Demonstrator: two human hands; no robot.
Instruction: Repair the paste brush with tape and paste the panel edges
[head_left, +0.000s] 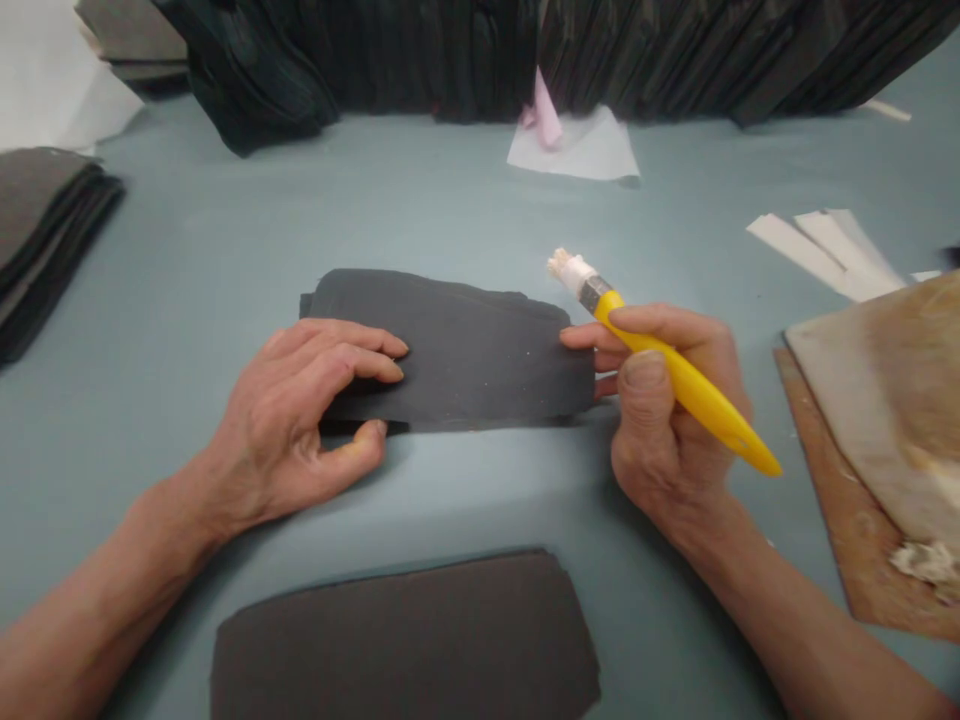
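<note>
A dark grey flat piece point(480, 350), looking like leather or fabric in stacked layers, lies on the table in front of me. My left hand point(300, 410) rests over its left end, fingers spread on top and thumb at the near edge. In my right hand point(667, 400) is a brush point(686, 385) with a yellow handle, held between thumb and forefinger. Its pale, whitish bristles point up and to the left, above the table. The other fingertips of that hand touch the right end of the grey piece.
Another dark piece point(405, 640) lies nearest me. Dark folded pieces point(450, 60) line the back, and a stack point(45, 230) sits left. White paper point(592, 150) and pale strips point(825, 255) lie beyond. At right, a stained board point(825, 500) lies under a glue-smeared sheet point(862, 400).
</note>
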